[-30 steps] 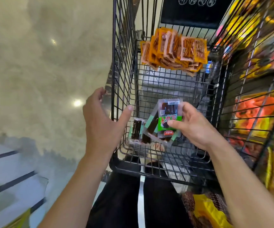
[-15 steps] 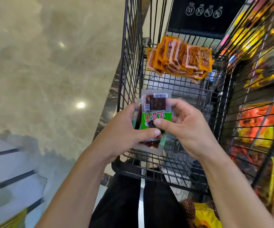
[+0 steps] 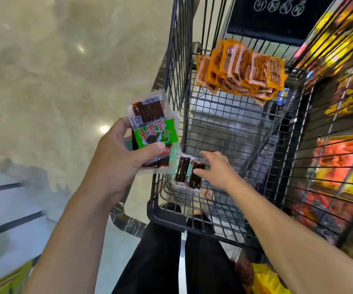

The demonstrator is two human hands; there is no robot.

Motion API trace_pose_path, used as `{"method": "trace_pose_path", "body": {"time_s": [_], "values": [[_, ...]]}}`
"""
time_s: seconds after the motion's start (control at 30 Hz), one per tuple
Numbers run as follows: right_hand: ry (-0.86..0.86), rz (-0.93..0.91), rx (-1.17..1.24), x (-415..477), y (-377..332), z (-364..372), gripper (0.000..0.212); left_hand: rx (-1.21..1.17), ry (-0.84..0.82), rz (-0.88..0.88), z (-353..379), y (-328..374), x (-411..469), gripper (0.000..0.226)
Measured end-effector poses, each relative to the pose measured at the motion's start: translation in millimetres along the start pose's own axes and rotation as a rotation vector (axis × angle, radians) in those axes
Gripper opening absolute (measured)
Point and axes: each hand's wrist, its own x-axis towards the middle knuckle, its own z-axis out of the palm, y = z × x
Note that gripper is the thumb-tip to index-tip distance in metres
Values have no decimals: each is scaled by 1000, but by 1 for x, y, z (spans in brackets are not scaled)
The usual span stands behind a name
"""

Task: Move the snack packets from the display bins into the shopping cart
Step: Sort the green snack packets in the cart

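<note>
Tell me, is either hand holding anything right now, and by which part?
The left hand pinches a small stack of green-labelled snack packets by its lower end. The right hand touches two packets lying in the shopping cart; whether it grips them cannot be told.

I counted one shopping cart [image 3: 230, 128] and two hands, the left hand [image 3: 120, 158] and the right hand [image 3: 216, 168]. The left held a small stack of green-labelled snack packets [image 3: 152, 132], at least two, exact number unclear. Two dark packets [image 3: 189, 174] lay by the right, and the orange packets [image 3: 241, 71] were too overlapped to count.
</note>
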Motion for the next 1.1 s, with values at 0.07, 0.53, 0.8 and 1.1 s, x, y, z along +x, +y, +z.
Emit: {"method": "trace_pose_path", "body": {"time_s": [0.07, 0.53, 0.8, 1.1], "values": [[6, -34, -143, 13, 5, 18, 90, -31, -22, 3, -2, -4, 3, 54], [104, -202, -347, 32, 0, 38, 72, -98, -91, 20, -8, -7, 8, 48], [84, -243, -285, 27, -2, 43, 74, -163, -111, 8, -8, -10, 9, 50], [66, -221, -178, 22, -7, 39, 66, -159, -120, -6, -8, -10, 9, 57]]}}
